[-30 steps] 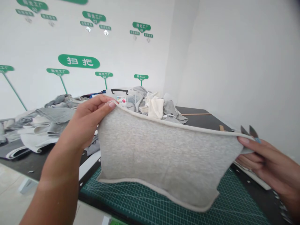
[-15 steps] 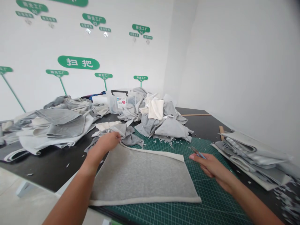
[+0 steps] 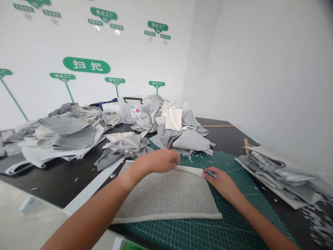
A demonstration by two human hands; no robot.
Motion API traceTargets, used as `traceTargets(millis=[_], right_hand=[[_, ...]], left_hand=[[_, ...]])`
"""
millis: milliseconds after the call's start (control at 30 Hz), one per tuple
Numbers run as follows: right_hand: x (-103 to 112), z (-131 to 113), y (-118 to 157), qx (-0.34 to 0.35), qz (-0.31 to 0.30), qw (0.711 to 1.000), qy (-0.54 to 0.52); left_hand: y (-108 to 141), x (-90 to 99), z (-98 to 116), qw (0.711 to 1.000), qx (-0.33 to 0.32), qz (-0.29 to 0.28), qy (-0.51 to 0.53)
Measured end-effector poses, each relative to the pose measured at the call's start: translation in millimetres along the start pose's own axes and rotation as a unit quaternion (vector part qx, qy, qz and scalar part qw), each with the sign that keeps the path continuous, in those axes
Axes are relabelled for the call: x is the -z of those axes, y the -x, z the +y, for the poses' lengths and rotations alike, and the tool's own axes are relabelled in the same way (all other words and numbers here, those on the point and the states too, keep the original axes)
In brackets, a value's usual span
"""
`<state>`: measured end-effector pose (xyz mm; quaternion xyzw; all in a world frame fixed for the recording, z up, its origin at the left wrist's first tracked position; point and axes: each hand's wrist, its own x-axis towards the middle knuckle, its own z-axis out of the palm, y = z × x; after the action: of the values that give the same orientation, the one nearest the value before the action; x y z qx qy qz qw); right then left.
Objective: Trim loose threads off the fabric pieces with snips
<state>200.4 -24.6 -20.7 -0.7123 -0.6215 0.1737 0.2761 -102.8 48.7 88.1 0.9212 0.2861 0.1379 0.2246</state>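
A rectangular grey cloth (image 3: 166, 194) with pale, folded-looking borders lies flat on a green cutting mat (image 3: 234, 205). My left hand (image 3: 161, 160) reaches over its far border, fingers curled down at the edge; the fingertips are partly hidden. Close to the cloth's far right corner, my right hand (image 3: 221, 180) is closed around small blue-handled snips (image 3: 212, 174). The fingertips of that hand meet the corner, and the blades are hard to make out.
Heaps of grey and white cloth pieces (image 3: 65, 132) cover the left side and the back centre (image 3: 192, 139). A clear plastic box (image 3: 127, 113) stands behind. Folded cloths (image 3: 281, 173) are stacked at right, beside loose scraps (image 3: 318, 222). A wooden strip (image 3: 246, 146) lies near the wall.
My left hand has moved right along the cloth's far border, leaving the far left corner. My right hand has come slightly left, bringing the snips to the far right corner.
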Motion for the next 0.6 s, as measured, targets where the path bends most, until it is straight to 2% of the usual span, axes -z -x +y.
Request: traceTargets(millis=[67,133,200,267,367,433,533,600], right_hand=[[-1,-1,2,-0.001,-0.001,1.0,0.015],[0,-3,5,0.011,-0.006,1.0,0.022],[1,-4,7,0.021,-0.009,1.0,0.016],[2,-6,7,0.032,-0.008,0.999,-0.007],[3,-6,6,0.042,0.0,0.996,-0.081],[2,-6,5,0.004,-0.016,0.988,-0.155],[-1,-7,7,-0.082,-0.073,0.956,-0.271],[-3,-10,9,-0.1,-0.094,0.935,-0.329]], left_hand=[[-20,-25.9,6,0.999,-0.028,0.005,-0.045],[-36,-54.7,6,0.993,-0.057,0.042,-0.091],[-46,-80.5,2,0.986,-0.064,0.069,-0.136],[-49,-98.7,-1,0.981,-0.065,0.087,-0.161],[-48,-110.7,-3,0.976,-0.067,0.115,-0.171],[-46,-112.8,-2,0.974,-0.073,0.131,-0.171],[-45,-115.1,1,0.973,-0.085,0.139,-0.162],[-46,-117.6,2,0.974,-0.091,0.14,-0.15]])
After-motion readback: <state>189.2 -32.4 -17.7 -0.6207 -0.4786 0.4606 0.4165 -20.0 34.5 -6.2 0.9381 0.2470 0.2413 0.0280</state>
